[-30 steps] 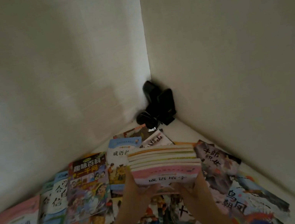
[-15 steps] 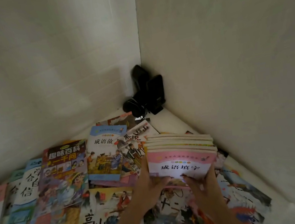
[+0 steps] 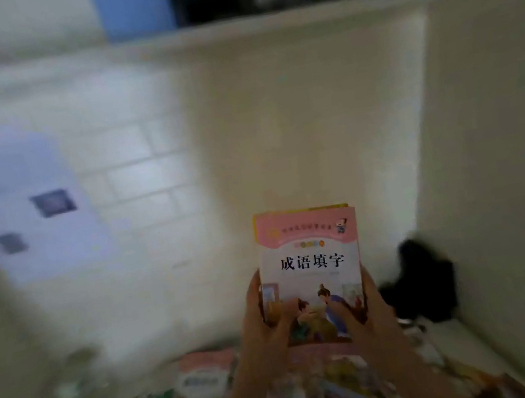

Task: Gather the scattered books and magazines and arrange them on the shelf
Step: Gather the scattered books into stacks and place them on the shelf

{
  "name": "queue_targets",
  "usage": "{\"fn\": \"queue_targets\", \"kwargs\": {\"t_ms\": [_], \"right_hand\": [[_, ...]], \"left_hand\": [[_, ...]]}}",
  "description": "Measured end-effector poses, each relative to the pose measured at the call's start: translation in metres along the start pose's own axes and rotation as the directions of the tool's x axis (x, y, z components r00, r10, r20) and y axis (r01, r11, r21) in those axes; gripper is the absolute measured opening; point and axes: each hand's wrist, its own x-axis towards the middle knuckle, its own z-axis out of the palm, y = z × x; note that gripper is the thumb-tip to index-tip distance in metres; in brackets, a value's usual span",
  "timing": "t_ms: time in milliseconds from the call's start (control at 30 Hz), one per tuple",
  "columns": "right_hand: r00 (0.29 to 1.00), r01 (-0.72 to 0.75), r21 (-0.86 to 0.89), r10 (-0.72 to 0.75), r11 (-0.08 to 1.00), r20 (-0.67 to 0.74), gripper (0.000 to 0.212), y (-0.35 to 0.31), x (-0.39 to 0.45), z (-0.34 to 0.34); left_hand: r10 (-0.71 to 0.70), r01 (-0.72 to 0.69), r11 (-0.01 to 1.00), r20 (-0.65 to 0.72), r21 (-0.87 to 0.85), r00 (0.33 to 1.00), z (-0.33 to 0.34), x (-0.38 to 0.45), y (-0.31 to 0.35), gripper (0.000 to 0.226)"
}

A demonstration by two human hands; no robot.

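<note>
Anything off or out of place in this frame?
Yes: loose books lie strewn and overlapping on the surface, not shelved. Left hand and right hand grip a pink-covered stack of books upright.

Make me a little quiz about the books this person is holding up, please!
1. True or false: only the left hand holds the stack of books.
2. What colour is the band across the top of the front cover? A) pink B) green C) black
3. Fill in the gap: the scattered books lie ____ the raised stack in the picture.

Key
1. False: the right hand grips the other side, so both hands hold it upright, cover facing the camera.
2. A, pink.
3. Below: they are spread out, blurred, under the person's arms.
</note>
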Motion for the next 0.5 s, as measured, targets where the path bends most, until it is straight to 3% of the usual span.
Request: {"fn": "queue_targets", "kwargs": {"t_ms": [133, 200, 300, 367, 500], "right_hand": [[0.949, 0.114, 0.182, -0.161, 0.977, 0.269, 0.064, -0.082, 0.02, 0.123], [0.886, 0.126, 0.265, -0.229, 0.956, 0.404, 0.064, -0.122, 0.013, 0.182], [0.807, 0.183, 0.349, -0.344, 0.919, 0.481, 0.061, -0.176, -0.001, 0.258], [0.736, 0.267, 0.372, -0.437, 0.889, 0.517, 0.061, -0.212, -0.003, 0.297], [0.673, 0.414, 0.429, -0.588, 0.803, 0.449, 0.057, -0.296, 0.017, 0.346]], "left_hand": [[0.099, -0.091, 0.995, -0.251, 0.044, 0.963, -0.138, -0.027, 0.073, 0.061], [0.149, -0.11, 0.987, -0.421, 0.116, 0.895, -0.196, -0.056, 0.101, 0.068], [0.224, -0.122, 0.971, -0.602, 0.205, 0.767, -0.271, -0.093, 0.14, 0.075], [0.292, -0.153, 0.952, -0.639, 0.265, 0.712, -0.31, -0.102, 0.17, 0.067], [0.494, -0.24, 0.858, -0.599, 0.454, 0.631, -0.366, -0.083, 0.252, 0.05]]}}
